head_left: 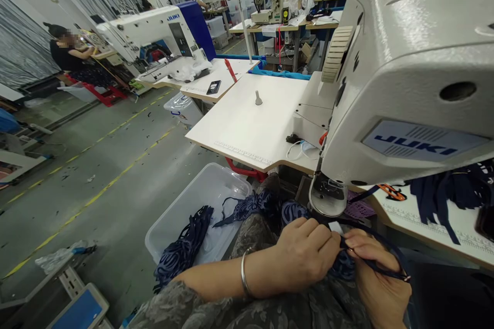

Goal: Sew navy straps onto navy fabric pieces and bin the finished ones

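Note:
My left hand (306,254), with a silver bangle at the wrist, is closed in a pinch just below the sewing machine's round metal end (328,200). Right beside it, my right hand (376,267) is also closed, thumb and fingers pressed together. Both grip a narrow navy strap (380,236), which loops over the right hand; a small shiny piece shows near its bend. The exact spot between the fingertips is partly hidden. More navy straps (266,203) lie in a bundle on my lap, under the machine.
A clear plastic bin (162,226) with a bundle of navy straps (183,247) stands at my left. Navy straps (443,193) and orange-handled snips (391,192) lie on the right table. The white table (239,123) bears a small grey piece (258,97). Someone (69,51) sits far left.

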Demonstrator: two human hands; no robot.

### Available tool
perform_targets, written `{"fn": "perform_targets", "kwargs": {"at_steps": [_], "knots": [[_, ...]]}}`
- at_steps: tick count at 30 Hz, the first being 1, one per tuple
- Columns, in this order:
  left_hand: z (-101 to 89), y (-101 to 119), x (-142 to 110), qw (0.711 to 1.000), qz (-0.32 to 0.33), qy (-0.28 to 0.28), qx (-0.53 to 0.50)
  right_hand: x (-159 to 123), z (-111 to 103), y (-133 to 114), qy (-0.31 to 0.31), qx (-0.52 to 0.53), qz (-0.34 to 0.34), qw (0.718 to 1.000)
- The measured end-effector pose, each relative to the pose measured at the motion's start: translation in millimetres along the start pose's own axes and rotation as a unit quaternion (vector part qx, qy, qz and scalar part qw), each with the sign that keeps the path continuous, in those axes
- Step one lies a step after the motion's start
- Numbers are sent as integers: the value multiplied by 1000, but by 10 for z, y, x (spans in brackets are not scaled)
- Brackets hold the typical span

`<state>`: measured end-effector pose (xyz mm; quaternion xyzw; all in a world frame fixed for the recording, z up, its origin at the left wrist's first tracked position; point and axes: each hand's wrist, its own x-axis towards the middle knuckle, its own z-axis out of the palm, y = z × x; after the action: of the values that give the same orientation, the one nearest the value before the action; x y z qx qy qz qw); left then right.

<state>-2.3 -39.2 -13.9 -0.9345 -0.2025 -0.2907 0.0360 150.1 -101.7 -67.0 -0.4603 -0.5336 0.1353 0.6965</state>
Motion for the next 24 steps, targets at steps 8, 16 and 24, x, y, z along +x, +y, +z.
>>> {"fn": "perform_targets", "kwargs": {"at_steps": [8, 16, 24], "knots": [[-12, -26, -3, 996, -28, -57, -66, 7, -38, -24, -34, -25, 71, 997], [-48, -309, 214, 980, -115, -85, -139, 381, -25, -16, -104, -125, 267, 950], [34, -508, 155, 998, 57, -28, -5, 607, 148, 56, -116, -207, 216, 947]]}}
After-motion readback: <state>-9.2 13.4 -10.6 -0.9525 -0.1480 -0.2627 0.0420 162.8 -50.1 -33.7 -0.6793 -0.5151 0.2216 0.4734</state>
